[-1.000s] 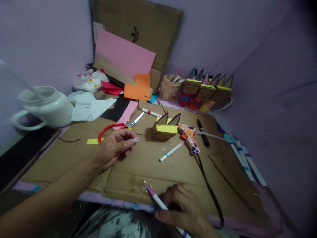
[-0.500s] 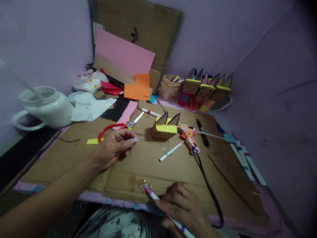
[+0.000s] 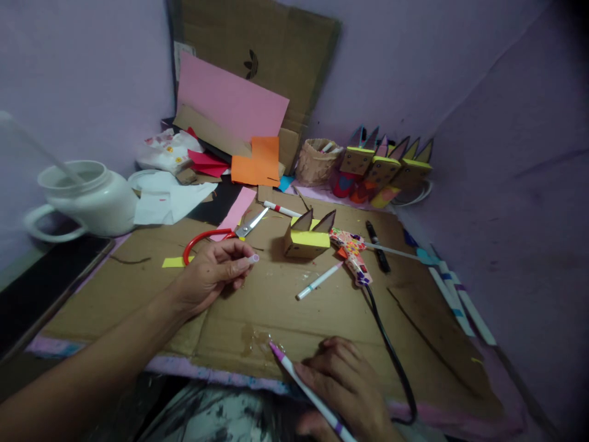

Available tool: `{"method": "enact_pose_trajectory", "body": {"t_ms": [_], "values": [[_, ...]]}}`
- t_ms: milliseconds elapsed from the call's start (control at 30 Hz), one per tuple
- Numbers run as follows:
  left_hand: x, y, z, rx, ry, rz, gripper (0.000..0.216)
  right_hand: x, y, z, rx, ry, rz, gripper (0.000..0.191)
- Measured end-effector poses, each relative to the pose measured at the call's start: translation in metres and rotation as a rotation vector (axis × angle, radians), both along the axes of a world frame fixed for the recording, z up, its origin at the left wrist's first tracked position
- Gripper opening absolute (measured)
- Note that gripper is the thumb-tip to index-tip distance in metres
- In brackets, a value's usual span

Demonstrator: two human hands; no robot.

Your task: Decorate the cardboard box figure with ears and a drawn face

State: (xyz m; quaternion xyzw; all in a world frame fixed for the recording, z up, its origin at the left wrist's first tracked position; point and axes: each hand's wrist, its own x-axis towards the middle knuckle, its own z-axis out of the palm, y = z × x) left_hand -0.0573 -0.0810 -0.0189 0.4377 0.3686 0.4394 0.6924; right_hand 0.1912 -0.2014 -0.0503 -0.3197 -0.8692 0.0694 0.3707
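Between the thumb and fingers of my left hand (image 3: 216, 271) is a small pale marker cap (image 3: 253, 259), its open end facing right. My right hand (image 3: 340, 383) grips a white marker (image 3: 306, 390) with a purple tip, which points up and left just above the cardboard mat (image 3: 239, 319). Red-handled scissors (image 3: 209, 234) lie right behind my left hand. Further back stands a small cardboard box (image 3: 306, 242) with a yellow top and two dark pointed ears. A second marker (image 3: 319, 281) with a pink tip lies uncapped in the middle.
A patterned glue gun (image 3: 352, 258) with a black cord lies right of the box, near a black marker (image 3: 377, 245). Several eared cardboard figures (image 3: 384, 169) stand behind, beside a woven pot (image 3: 317, 161). A white mug (image 3: 92, 199) stands left, by a dark phone-like slab (image 3: 50, 288).
My right hand has shifted slightly, and the marker's purple tip has moved a little to the right. My left hand keeps its hold on the cap.
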Motion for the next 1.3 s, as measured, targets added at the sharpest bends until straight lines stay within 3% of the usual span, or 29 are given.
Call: {"method": "enact_pose_trajectory", "body": {"t_ms": [1067,1200,1300], "values": [[0.000,-0.001,0.005,-0.011,0.026,0.014,0.029,-0.003,0.003,0.006,-0.011,0.004,-0.018,0.035],[0.001,-0.002,0.004,0.006,0.042,-0.002,0.031,-0.003,0.008,0.013,-0.078,0.094,0.024,0.026],[0.002,-0.004,0.003,0.030,0.058,-0.018,0.033,-0.005,0.013,0.028,-0.186,0.282,0.051,0.025]]}}
